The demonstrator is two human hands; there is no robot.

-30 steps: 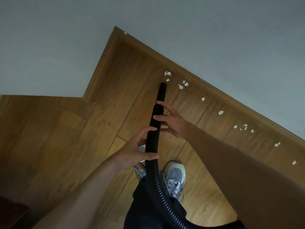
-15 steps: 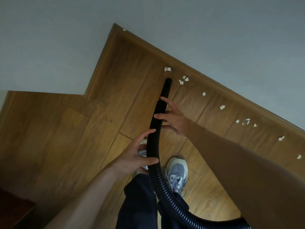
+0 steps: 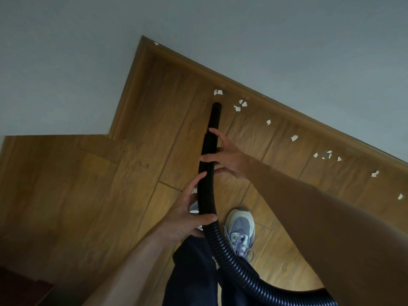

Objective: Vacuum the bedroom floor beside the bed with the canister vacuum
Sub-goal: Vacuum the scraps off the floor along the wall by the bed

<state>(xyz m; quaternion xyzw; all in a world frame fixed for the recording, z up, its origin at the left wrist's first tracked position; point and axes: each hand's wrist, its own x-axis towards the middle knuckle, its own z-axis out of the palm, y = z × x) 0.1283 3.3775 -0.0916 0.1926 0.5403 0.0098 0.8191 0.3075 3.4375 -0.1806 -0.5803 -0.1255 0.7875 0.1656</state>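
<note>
Item: black ribbed vacuum hose (image 3: 207, 173), 1 length, running from the lower right edge of the view up across the wooden floor (image 3: 110, 195) toward the wall corner. Its open end (image 3: 216, 106) sits low over the boards, just short of the wooden baseboard (image 3: 276, 107), near 2 touching paper scraps (image 3: 218, 92) and a cluster of 3 (image 3: 240, 105).

Left hand (image 3: 187, 215): wrapped around the hose at mid-length, thumb across the front, forefinger extended up along the ribs.

Right hand (image 3: 227, 157): higher on the hose, fingers loosely curled onto it, thumb and forefinger spread along its side; grip on the far side cannot be told.

Debris: further pale paper bits (image 3: 326, 155) strung along the floor beside the baseboard toward the right edge; 1 scrap (image 3: 156, 43) at the far corner of the floor.

Other: 1 grey sneaker (image 3: 239, 230) flat on the floor beside the hose; dark trouser leg (image 3: 194, 272) below the left hand; grey wall (image 3: 287, 40) above the baseboard; dark red object (image 3: 19, 286) at the bottom left corner, unidentifiable.
</note>
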